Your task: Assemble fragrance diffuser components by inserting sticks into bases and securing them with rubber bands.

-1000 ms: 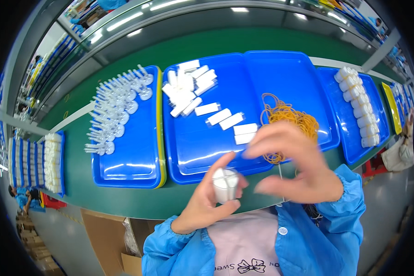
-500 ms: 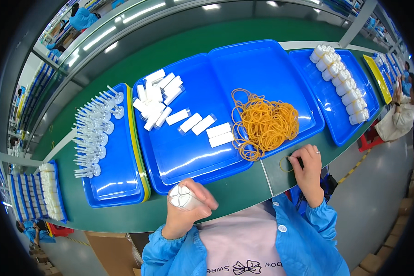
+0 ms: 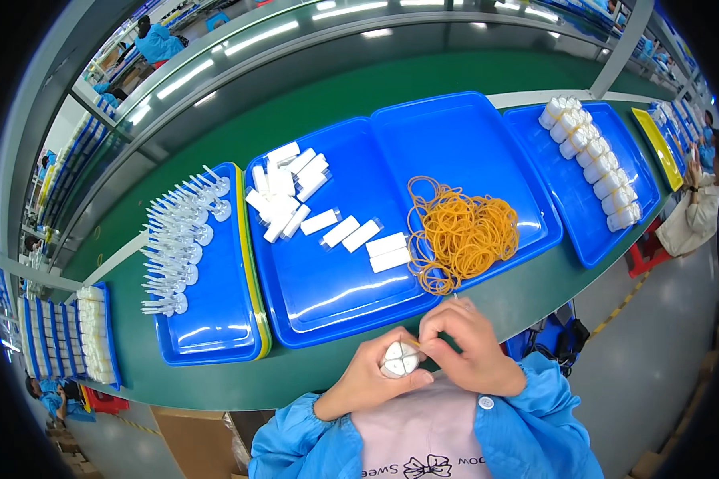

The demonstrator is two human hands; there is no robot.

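White and four-lobed at its end, the bundle is nearer the wearer than the pile of rubber bands, a little to the pile's left. The left hand is wrapped around it, thumb and fingers gripping its sides. The right hand is just beside it, thumb and fingers pinched together; a thin yellowish strip by their tips looks like a single band. Whether it loops the bundle I cannot tell.

This bundle seems partly done: its four pieces are together, while the banding looks incomplete. To the right of the pile, the right tray carries a row of finished bundles with yellowish bands showing around them. To the left of the pile, loose sticks lie scattered in the stick tray, unbundled; some show clear film at their ends. Farther left of the pile, the stem tray holds rows of clear stemmed parts, apparently no part of this step.

As for writing, the pink shirt, nearer the wearer than the pile, bears dark lettering beside a drawn bow, partly cut off by the jacket. No label or brand can be made out on the sticks, trays or bundles.
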